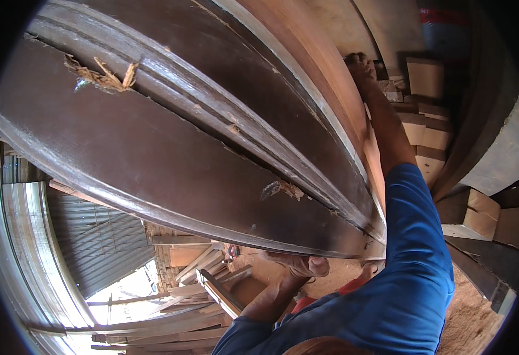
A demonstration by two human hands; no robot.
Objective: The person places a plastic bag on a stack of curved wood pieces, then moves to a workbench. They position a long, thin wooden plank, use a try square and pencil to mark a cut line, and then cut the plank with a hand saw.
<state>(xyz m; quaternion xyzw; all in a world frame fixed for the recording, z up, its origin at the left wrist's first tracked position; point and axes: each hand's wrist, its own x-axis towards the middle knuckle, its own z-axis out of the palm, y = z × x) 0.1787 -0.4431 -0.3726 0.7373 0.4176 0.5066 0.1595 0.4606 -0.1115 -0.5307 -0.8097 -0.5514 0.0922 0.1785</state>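
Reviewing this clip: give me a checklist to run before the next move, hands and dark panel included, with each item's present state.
1. Left hand at the dark panel's lower edge: ok.
2. Right hand's hold: cannot tell; contact unclear.
3. Panel face clean: not ok; stringy tan scraps show.
4. Space beside the right hand: not ok; wooden blocks nearby.
5. Panel clear of planks below: cannot tell.
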